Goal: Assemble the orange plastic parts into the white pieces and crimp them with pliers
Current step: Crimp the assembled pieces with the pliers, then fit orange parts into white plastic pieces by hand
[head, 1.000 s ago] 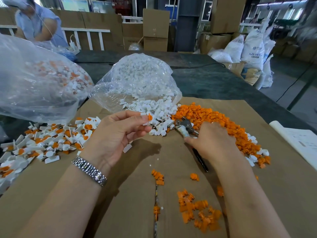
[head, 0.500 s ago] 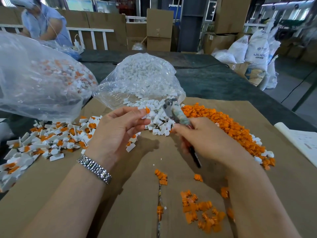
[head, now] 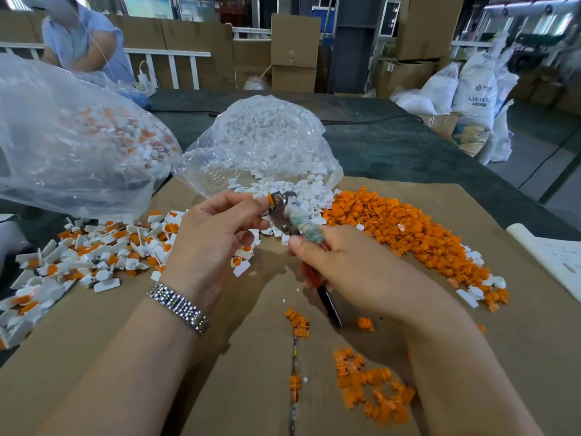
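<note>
My left hand [head: 210, 237] pinches a small white piece with an orange part [head: 268, 199] in it between thumb and fingertips. My right hand [head: 355, 272] grips the pliers [head: 290, 220] by their red and black handles, and the metal jaws touch the orange part. Loose white pieces [head: 301, 196] spill from a clear bag just behind the hands. A heap of orange parts [head: 408, 228] lies to the right. Assembled white-and-orange pieces [head: 103, 250] are piled at the left.
Brown cardboard [head: 125, 357] covers the dark table [head: 393, 146]. A big clear bag of assembled pieces [head: 72, 146] stands at left, a bag of white pieces [head: 264, 136] in the middle. Stray orange parts [head: 371, 394] lie near me. A paper sheet [head: 556, 259] lies right. A person [head: 81, 42] sits across.
My right hand lifted the pliers off the cardboard and swung the jaws up and left onto the piece held in my left hand. My left hand rose slightly.
</note>
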`<state>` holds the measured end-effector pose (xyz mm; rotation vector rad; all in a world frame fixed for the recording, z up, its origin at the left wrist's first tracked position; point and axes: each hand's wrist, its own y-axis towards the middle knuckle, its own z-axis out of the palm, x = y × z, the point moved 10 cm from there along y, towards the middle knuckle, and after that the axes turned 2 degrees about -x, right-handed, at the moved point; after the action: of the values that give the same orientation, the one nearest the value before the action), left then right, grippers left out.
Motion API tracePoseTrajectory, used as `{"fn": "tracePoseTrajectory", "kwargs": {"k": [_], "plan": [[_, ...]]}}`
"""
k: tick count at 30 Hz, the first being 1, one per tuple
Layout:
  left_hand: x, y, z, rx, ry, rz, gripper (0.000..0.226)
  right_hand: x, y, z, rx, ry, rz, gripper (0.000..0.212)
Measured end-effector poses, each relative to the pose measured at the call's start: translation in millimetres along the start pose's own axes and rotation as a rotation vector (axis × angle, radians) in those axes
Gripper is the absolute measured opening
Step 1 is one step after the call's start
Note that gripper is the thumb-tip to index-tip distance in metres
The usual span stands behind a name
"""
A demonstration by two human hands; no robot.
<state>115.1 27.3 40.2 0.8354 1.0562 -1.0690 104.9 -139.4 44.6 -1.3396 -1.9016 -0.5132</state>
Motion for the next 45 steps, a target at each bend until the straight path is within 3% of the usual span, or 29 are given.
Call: {"fn": "tracePoseTrajectory", "kwargs": {"k": [4, 14, 17, 19, 21, 25, 28, 32, 34, 41, 43, 45], "plan": [[4, 1, -2, -0.017, -0.009, -0.022, 0.003, 7, 1, 4, -0.051, -0.087, -0.042, 0.039], [14, 5, -8, -0.055, -0.093, -0.086, 0.011, 12, 5, 8, -0.171, -0.111, -0.015, 0.045], [12, 6, -8, -0.057, -0.073, -0.069, 0.009, 9, 7, 15, -0.08, -0.023, 0.004, 0.048], [8, 5, -7, -0.047, -0.059, -0.037, 0.004, 0, 4, 15, 0.026, 0.172, 0.072, 0.049], [1, 7, -13, -0.072, -0.037, 0.018, 0.012, -4, 0, 4, 0.05, 0.271, 0.099, 0.051], [-23, 9, -48, -0.318, 0.399, 0.197, 0.013, -26, 6, -43, -0.194, -0.03, 0.126, 0.044], [-39, 10, -59, -0.428, 0.791, 0.289, 0.009, -58, 10, -61, -0.302, -0.238, 0.271, 0.036], [-50, 10, -57, -0.489, 1.235, 0.352, 0.007, -80, 14, -58, -0.339, -0.528, 0.409, 0.058], [-51, 7, -45, -0.445, 1.259, 0.426, 0.006, -81, 17, -55, -0.341, -0.597, 0.423, 0.068], [-14, 1, 18, 0.067, 1.32, 0.552, 0.012, -78, 23, -57, -0.366, -0.609, 0.356, 0.063], [-8, 1, 21, 0.098, 1.392, 0.558, 0.019, -60, 22, -58, -0.411, -0.597, 0.236, 0.054], [-1, 2, 22, 0.105, 1.483, 0.529, 0.03, -40, 20, -49, -0.342, -0.418, 0.054, 0.036]]}}
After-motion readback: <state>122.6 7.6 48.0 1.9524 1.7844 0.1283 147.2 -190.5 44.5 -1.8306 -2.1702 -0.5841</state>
